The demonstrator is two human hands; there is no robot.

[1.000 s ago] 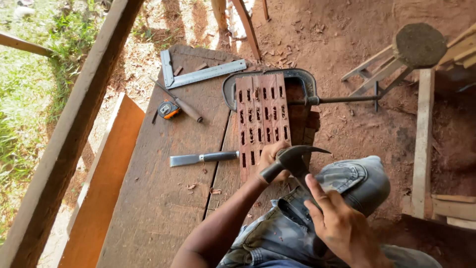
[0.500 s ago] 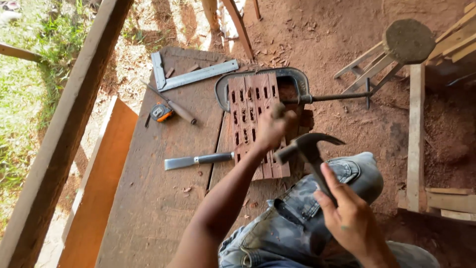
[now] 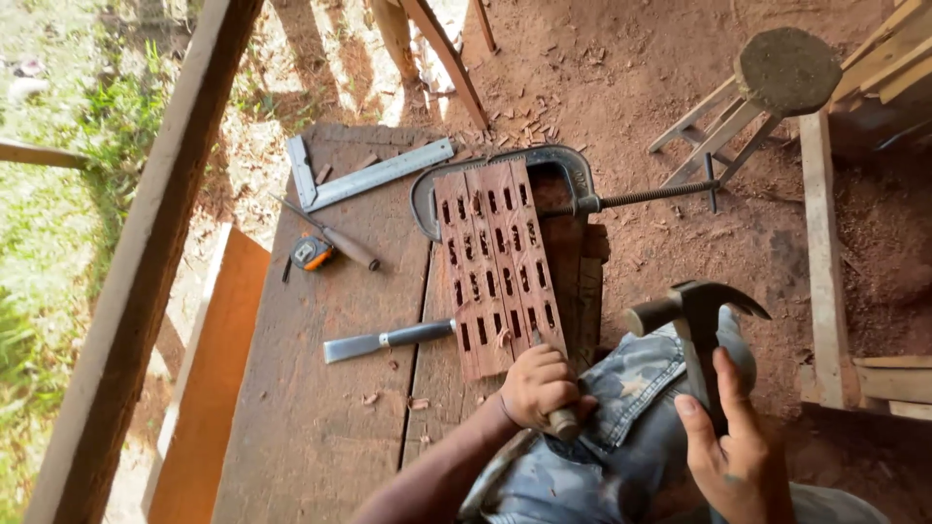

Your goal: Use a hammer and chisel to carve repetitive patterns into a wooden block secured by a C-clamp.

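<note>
Left hand (image 3: 540,386) pulled back from the clamp end to the near edge of the slotted wood panel (image 3: 497,264), fist closed around a chisel handle (image 3: 563,421). Right hand (image 3: 740,456) grips the claw hammer (image 3: 695,312), raised over the knee. Panel sits on the surface (image 3: 320,427), held by the C-clamp (image 3: 573,184).

Raised hammer (image 3: 694,315), chisel-gripping left hand (image 3: 540,386)

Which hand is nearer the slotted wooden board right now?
Left. The left hand grips a chisel handle at the slotted wooden board's near end; the right hand holds the hammer off to its right.
</note>
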